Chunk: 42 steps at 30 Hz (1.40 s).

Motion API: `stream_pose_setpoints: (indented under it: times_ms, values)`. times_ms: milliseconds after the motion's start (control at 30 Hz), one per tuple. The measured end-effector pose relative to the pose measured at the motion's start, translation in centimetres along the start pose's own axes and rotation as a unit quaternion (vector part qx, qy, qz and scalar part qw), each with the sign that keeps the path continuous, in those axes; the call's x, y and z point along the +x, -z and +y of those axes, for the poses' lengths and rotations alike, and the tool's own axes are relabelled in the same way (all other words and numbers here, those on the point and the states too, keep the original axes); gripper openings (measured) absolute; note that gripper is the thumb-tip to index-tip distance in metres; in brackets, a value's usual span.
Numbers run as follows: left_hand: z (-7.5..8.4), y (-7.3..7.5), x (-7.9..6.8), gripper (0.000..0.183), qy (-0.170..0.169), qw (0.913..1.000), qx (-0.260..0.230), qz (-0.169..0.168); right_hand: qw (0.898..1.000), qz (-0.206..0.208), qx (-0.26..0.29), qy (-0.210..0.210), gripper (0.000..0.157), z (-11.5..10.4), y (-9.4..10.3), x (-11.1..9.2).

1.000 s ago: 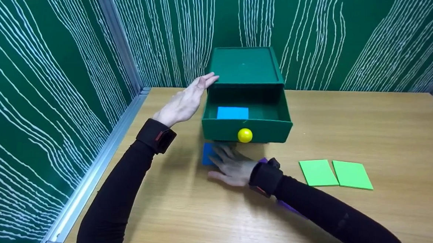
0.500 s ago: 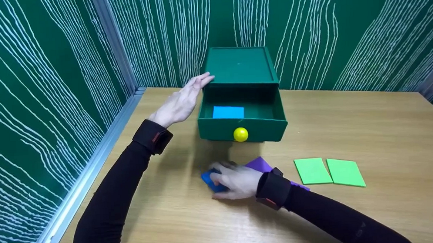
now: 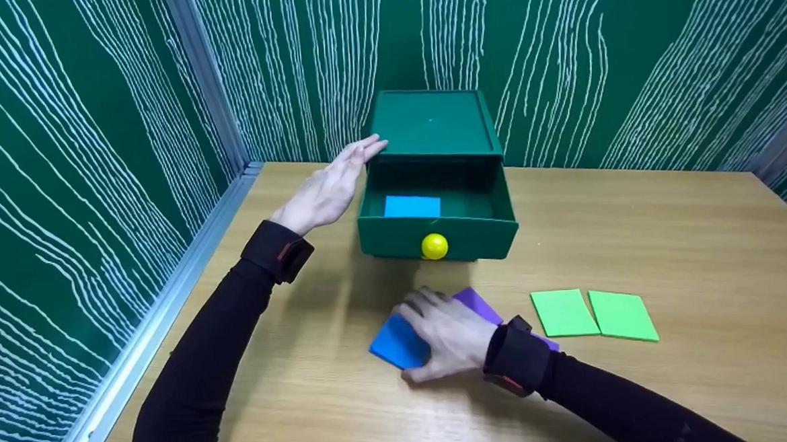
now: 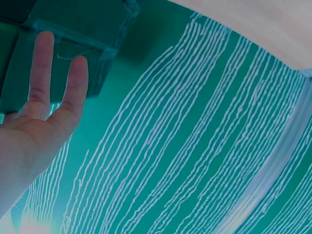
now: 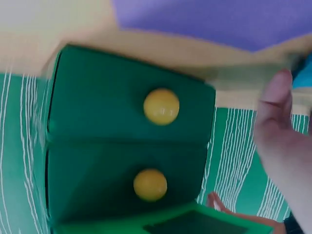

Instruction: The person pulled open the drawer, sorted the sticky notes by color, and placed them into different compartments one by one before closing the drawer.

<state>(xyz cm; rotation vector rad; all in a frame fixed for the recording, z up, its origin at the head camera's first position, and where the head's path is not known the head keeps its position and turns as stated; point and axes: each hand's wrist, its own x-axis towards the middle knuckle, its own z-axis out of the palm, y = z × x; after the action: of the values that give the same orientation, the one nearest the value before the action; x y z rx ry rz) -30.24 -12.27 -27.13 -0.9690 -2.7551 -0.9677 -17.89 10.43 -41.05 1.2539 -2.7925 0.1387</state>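
Observation:
My left hand (image 3: 324, 187) has its fingers straight, fingertips at the upper left edge of a green drawer box (image 3: 435, 121). In the left wrist view, two fingers (image 4: 75, 80) stand extended against the box's side. Its top drawer (image 3: 394, 238), with a yellow knob (image 3: 434, 246), is pulled out and holds a light blue square (image 3: 411, 206). In front of the box my right hand (image 3: 450, 336) grips a darker blue square (image 3: 393, 342) low at the table, thumb along its near side. Fingers cover part of it. A purple sheet (image 3: 477, 304) lies partly hidden beneath this hand and wrist.
Two light green squares (image 3: 563, 313) lie side by side on the wooden table (image 3: 705, 252), right of the hand. Two closed drawers with yellow knobs (image 5: 161, 106) show below the pulled-out one in the right wrist view. Green panels (image 3: 546, 58) with white lines enclose the back and left.
My right hand has drawn the blue square from just below the drawer toward the near side, then slightly right, up against the purple sheet. The left hand has stayed on the box.

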Motion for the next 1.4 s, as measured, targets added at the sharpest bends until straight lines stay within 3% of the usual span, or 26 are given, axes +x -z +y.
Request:
stream_pose_setpoints:
  times_ms: [167, 467, 800, 1067, 1233, 1333, 1400]
  values:
    - [0.0, -0.1, 0.0, 0.06, -0.002, 1.0, 0.004, -0.001, 0.999, -0.019, 0.01, -0.027, 0.093, -0.7, 0.5, -0.2]
    - [0.1, -0.2, 0.1, 0.058, 0.004, 0.9999, 0.013, -0.009, 0.998, -0.008, -0.006, 0.054, 0.09, -2.1, 1.7, -1.3]
    - [0.0, -0.3, 0.1, 0.056, 0.002, 0.9998, 0.017, -0.005, 0.995, 0.046, 0.026, 0.086, 0.071, -2.3, 5.4, -2.3]
    - [0.2, -0.3, -0.1, 0.057, 0.005, 0.9999, 0.011, -0.006, 0.983, 0.125, 0.017, 0.136, 0.066, -1.2, 9.8, -2.9]
    - [0.1, -0.2, -0.2, 0.056, 0.004, 0.9999, 0.006, -0.008, 0.967, 0.197, 0.025, 0.16, 0.063, -0.4, 13.5, -2.9]
    - [0.1, -0.1, -0.2, 0.056, 0.0, 1.0, 0.006, -0.007, 0.957, 0.239, 0.016, 0.164, 0.061, 0.6, 15.9, -2.4]
    - [0.0, -0.1, -0.2, 0.056, -0.001, 1.0, 0.005, -0.008, 0.956, 0.252, 0.011, 0.149, 0.06, 1.5, 17.3, -1.9]
